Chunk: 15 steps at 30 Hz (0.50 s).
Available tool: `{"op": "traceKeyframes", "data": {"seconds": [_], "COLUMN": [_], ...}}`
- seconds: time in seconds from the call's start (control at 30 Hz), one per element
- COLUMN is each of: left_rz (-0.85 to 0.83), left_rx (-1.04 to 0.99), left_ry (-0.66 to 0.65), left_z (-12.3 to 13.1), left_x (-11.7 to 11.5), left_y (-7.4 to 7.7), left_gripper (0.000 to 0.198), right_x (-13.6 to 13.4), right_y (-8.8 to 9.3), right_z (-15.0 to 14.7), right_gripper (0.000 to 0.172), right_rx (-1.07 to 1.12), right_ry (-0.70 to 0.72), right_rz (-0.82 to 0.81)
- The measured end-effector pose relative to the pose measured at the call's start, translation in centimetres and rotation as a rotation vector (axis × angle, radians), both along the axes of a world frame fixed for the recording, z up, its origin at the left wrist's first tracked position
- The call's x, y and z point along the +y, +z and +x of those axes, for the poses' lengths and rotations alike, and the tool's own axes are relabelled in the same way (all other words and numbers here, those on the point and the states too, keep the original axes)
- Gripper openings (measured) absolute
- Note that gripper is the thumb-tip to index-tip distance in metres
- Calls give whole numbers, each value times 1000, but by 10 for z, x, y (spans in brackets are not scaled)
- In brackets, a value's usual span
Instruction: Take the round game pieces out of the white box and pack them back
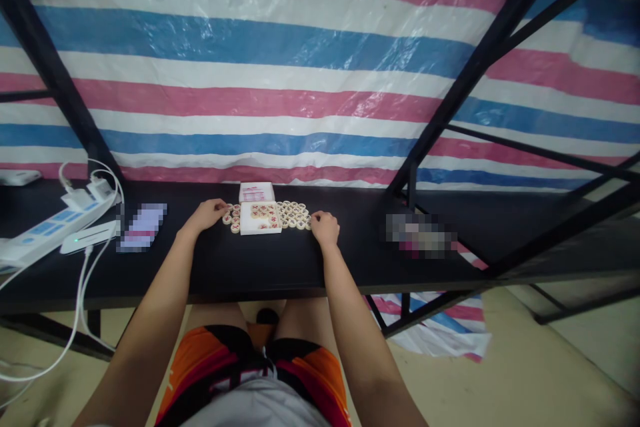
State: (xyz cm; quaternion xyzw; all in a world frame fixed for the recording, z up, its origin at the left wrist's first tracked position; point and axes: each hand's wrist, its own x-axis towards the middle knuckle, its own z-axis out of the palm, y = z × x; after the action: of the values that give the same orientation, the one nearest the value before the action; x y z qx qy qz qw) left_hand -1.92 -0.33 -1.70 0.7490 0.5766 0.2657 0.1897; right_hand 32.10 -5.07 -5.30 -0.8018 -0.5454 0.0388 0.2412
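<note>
A white box (261, 230) stands on the black table, with round Chinese chess pieces (263, 212) marked in red lying inside it. Left of the box is a small group of red-marked pieces (235, 229). My left hand (207, 213) is at that group's outer edge, fingers closed on a piece there. To the right of the box spreads a larger cluster of dark-marked pieces (293, 213). At its right edge my right hand (326, 227) has its fingers curled together on a piece, which they mostly hide.
Behind the box lies its white lid (257, 191) with pink print. A white power strip (45, 227), cables and a white device (90, 237) are on the left, beside a blurred phone (143, 227). Blurred items (420, 235) lie right. Black metal posts (450, 100) frame the table.
</note>
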Motion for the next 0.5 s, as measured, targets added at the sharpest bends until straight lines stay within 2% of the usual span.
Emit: {"op": "traceKeyframes", "data": {"seconds": [0.33, 0.43, 0.5], "left_rz": [-8, -14, -5], "left_rx": [-87, -74, -60], "left_ry": [-5, 9, 11], "left_z": [-5, -5, -4], "left_x": [9, 9, 9], "left_y": [-11, -10, -9], "left_gripper": [29, 31, 31], "right_x": [-2, -3, -3], "right_y": [-1, 1, 5], "right_z": [-1, -7, -16], "right_gripper": [24, 25, 25], "right_rx": [17, -13, -66], "right_ry": [20, 29, 101], "right_rz": [45, 165, 273]}}
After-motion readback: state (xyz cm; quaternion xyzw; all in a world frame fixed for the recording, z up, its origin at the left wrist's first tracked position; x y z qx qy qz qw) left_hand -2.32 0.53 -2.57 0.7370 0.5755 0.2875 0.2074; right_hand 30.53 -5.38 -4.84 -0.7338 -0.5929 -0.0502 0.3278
